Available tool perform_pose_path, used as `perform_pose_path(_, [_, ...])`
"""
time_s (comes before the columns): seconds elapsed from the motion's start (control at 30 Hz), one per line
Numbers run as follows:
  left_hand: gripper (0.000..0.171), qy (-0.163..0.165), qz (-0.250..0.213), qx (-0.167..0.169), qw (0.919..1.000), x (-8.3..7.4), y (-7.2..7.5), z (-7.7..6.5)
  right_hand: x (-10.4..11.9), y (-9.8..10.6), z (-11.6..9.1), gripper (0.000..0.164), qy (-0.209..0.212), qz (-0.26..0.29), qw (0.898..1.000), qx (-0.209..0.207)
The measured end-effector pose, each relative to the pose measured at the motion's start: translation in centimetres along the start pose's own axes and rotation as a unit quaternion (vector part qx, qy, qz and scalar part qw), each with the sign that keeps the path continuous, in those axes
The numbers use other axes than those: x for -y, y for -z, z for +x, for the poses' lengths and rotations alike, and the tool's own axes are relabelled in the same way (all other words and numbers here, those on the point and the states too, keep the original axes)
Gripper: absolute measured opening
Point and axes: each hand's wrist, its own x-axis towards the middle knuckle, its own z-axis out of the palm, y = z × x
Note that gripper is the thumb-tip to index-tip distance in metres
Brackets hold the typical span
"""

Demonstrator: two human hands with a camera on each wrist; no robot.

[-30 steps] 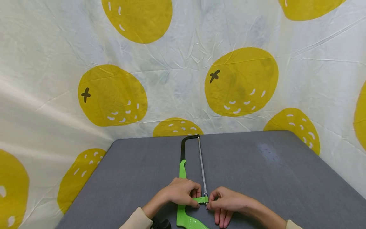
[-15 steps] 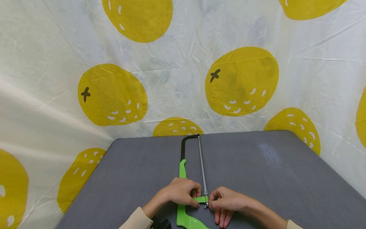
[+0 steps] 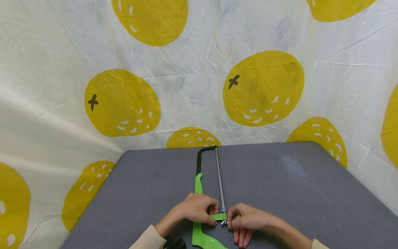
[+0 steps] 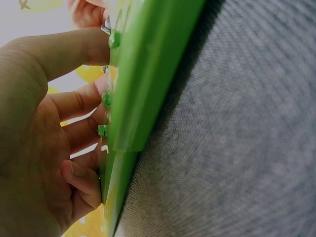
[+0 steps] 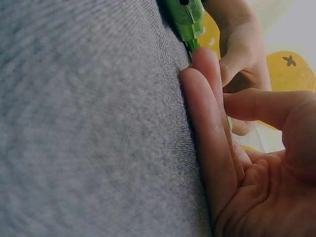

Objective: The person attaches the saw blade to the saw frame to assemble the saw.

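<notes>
A hacksaw [image 3: 199, 185] with a black bow and a green handle lies flat, its blade [image 3: 219, 183] on the right side. My left hand [image 3: 199, 208] holds it from above, thumb and fingers at the green cross arm near the handle. In the left wrist view that hand's fingers [image 4: 81, 101] reach along the green frame [image 4: 153, 64]. At the blade's near end sits a small metal wing nut [image 3: 224, 223], with my right thumb and forefinger pinching at its right side. The other fingers of my right hand [image 3: 248, 218] extend down to the cloth.
A grey cloth-covered table [image 3: 267, 180] lies under the saw. Behind it hangs a white curtain [image 3: 192, 97] printed with yellow fruit. A black object [image 3: 175, 243] shows beside my left wrist at the bottom edge.
The wing nut has turned, its wings now spread sideways. My left hand and the hacksaw have stayed in place, and my right hand has barely shifted.
</notes>
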Motion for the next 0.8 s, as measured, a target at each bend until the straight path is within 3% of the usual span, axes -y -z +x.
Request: perform_pose_path(0.8, [0.017,0.006,-0.001,0.001,1.0,-0.24,0.12,-0.12,-0.23,0.0,0.09,0.013,0.002,-0.015,1.0,-0.009])
